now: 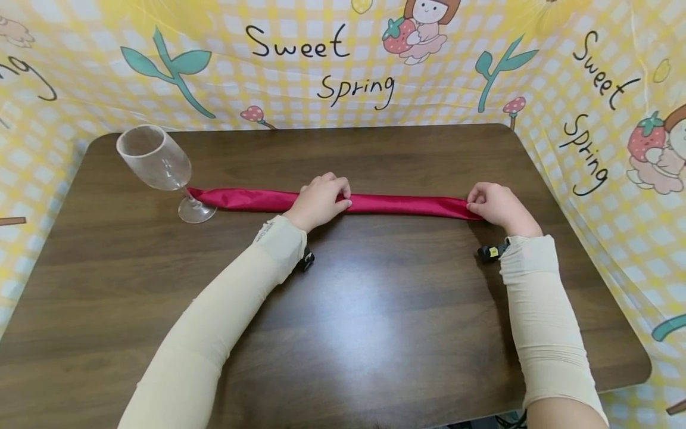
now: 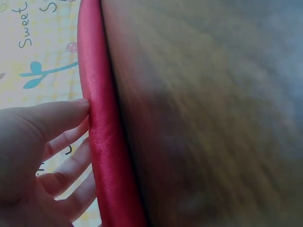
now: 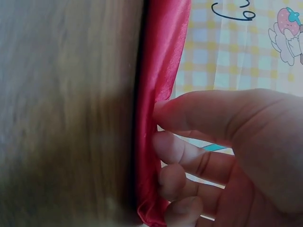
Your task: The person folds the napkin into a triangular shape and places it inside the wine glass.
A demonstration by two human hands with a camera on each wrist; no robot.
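Observation:
A long, narrow strip of folded red satin cloth [image 1: 399,204] lies across the table. My left hand [image 1: 320,202] pinches it near its middle, thumb and fingertips right at the edge. In the left wrist view, the thumb [image 2: 61,116] meets the cloth [image 2: 102,118] with the other fingers curled beside it. At the right end, my right hand [image 1: 498,205] pinches the strip between thumb and bent fingers. The right wrist view shows those fingertips [image 3: 168,144] along the cloth's edge [image 3: 163,47]. The cloth's left end reaches behind the stem of a clear wine glass [image 1: 161,164].
The wine glass stands upright on its foot at the back left. Below the hands spreads the dark wooden table [image 1: 364,333], with rounded corners. A yellow-checked printed curtain [image 1: 300,107] surrounds its back and sides.

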